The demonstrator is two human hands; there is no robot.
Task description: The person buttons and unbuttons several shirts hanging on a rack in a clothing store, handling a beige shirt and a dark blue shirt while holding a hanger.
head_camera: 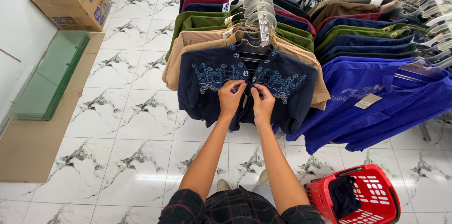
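A navy shirt (207,87) with light blue embroidery across the chest hangs at the front of a clothes rack on a clear plastic hanger (259,26). My left hand (230,98) pinches the left edge of the shirt's front opening at chest height. My right hand (262,101) pinches the right edge right beside it. Both hands nearly touch at the middle of the shirt. Behind it hang tan (188,45), green and dark red shirts on the same rail.
A second rail at the right carries a bright blue shirt (376,111) with a paper tag, and more dark shirts. A red plastic basket (376,205) with dark cloth inside stands on the marble floor by my right foot. Green glass panes (52,73) and cardboard boxes (80,3) line the left wall.
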